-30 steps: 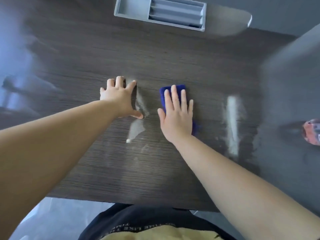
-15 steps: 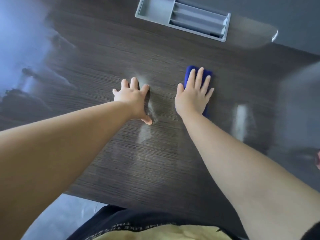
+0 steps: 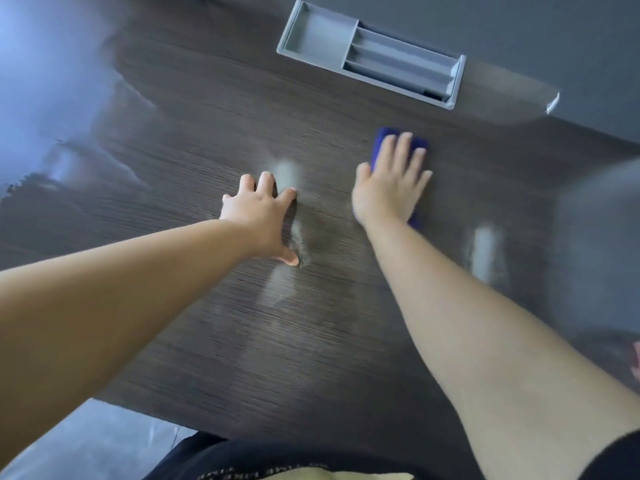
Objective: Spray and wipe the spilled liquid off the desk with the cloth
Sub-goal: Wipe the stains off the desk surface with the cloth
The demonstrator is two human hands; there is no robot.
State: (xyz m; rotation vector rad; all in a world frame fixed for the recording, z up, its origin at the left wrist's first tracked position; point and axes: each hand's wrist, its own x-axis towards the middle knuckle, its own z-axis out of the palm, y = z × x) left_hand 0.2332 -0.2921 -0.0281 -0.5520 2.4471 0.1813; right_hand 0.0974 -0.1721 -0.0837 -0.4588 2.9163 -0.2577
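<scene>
A folded blue cloth (image 3: 381,138) lies flat on the dark wood-grain desk (image 3: 207,109), mostly covered by my right hand (image 3: 389,188), which presses it down with straight, spread fingers. My left hand (image 3: 258,214) rests flat on the desk to the left of the cloth, fingers spread, holding nothing. Pale wet smears show on the desk between my hands (image 3: 277,289) and to the right of my right forearm (image 3: 483,252). No spray bottle is clearly visible.
A grey plastic organiser tray (image 3: 311,38) with slotted compartments sits at the desk's far edge. A blurred grey shape (image 3: 595,244) fills the right side, with a pinkish object (image 3: 636,363) at the frame's right edge. The desk's near edge runs just above my torso.
My right hand has slid the cloth away from me, from mid-desk toward the far edge near the tray. My left hand has stayed planted on the desk.
</scene>
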